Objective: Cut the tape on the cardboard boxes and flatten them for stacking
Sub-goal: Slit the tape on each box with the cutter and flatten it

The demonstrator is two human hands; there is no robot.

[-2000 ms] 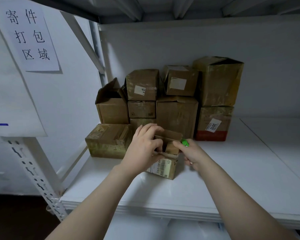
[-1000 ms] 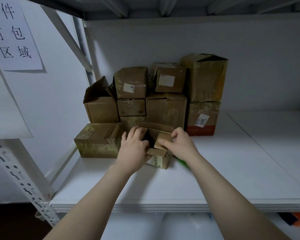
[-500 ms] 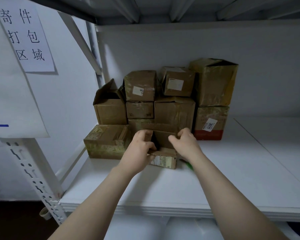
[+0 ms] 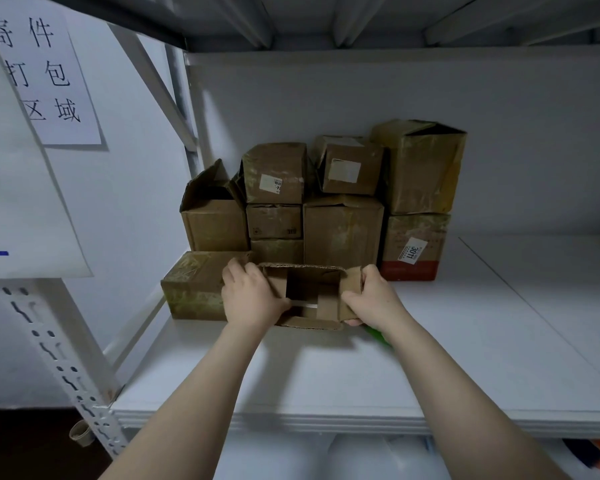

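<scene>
The small open brown cardboard box (image 4: 309,296), gripped at its end flaps by the curled left hand (image 4: 253,299) and right hand (image 4: 374,301), is best collapsed by pushing opposite corners inward evenly (a green tool (image 4: 378,336), probably the cutter, lies beside the right wrist) on the white shelf (image 4: 482,341), with worn brown cardboard boxes (image 4: 343,230) stacked just beyond.

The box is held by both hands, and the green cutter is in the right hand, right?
Not quite. The left hand and right hand do hold the box, but the head view shows the green cutter lying on the shelf by the right wrist.
</scene>
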